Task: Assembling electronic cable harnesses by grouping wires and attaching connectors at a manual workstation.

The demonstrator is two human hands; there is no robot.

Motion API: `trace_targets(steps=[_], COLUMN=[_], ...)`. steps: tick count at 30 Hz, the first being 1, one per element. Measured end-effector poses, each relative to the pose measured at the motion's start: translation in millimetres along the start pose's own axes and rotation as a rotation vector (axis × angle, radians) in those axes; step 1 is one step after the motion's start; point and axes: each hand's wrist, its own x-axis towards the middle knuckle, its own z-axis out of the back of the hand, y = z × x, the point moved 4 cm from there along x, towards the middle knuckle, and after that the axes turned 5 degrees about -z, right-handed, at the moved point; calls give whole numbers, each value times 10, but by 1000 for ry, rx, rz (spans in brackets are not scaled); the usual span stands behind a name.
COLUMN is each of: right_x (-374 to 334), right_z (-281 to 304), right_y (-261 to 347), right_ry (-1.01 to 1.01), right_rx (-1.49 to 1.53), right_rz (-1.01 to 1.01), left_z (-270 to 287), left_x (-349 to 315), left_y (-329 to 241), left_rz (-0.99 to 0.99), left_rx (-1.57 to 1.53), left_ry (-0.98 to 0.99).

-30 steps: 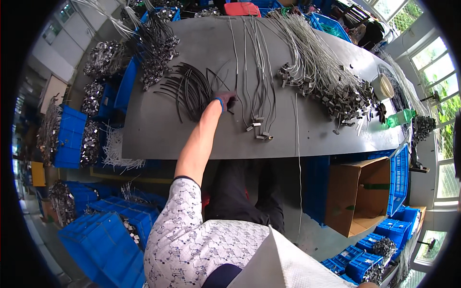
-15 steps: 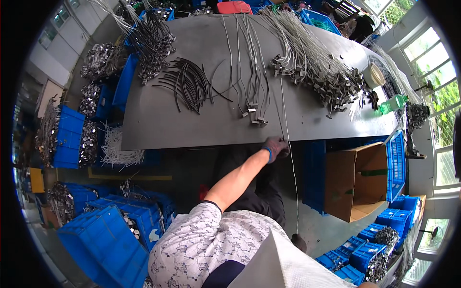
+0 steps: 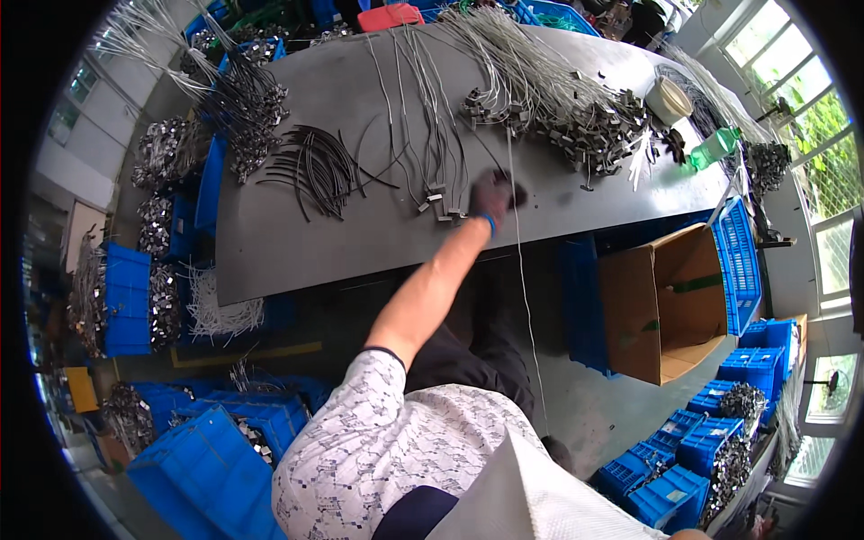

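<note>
A thin white cable (image 3: 526, 297) runs from the bundle on the grey table (image 3: 360, 252) over its front edge, down toward my body. At its lower end my right hand (image 3: 558, 452), in a dark glove, appears closed on it, though the white cloth-like shape in front hides most of it. My left hand (image 3: 492, 196), in a grey-purple glove with a blue cuff, is over the tabletop right beside the cable. Motion smears its fingers, so their grip is unclear. Just left of it lie several cables with metal connectors (image 3: 435, 193).
Black tube pieces (image 3: 315, 171) lie farther left. A large cable bundle with metal ends (image 3: 594, 135), a white bowl (image 3: 669, 101) and a green bottle (image 3: 715, 148) occupy the right side. An open cardboard box (image 3: 630, 306) stands below the right edge; blue crates (image 3: 207, 472) stand around.
My left hand has moved from the table's front edge forward over the tabletop, along the cable. The whole view has shifted slightly. My right hand stays low at the cable's near end.
</note>
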Motion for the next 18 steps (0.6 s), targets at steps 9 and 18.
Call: trace_targets(steps=[9,18], right_x=[575,576], right_z=[-189,51], right_y=[-427,-160], right_ry=[-22,-97], right_rx=[-69,-59], right_rz=[11,16], left_z=[390,596], left_x=[744,798], left_y=[-779,-445], left_rz=[-265,-42], left_rx=[94,-40], left_ry=[-200,-6])
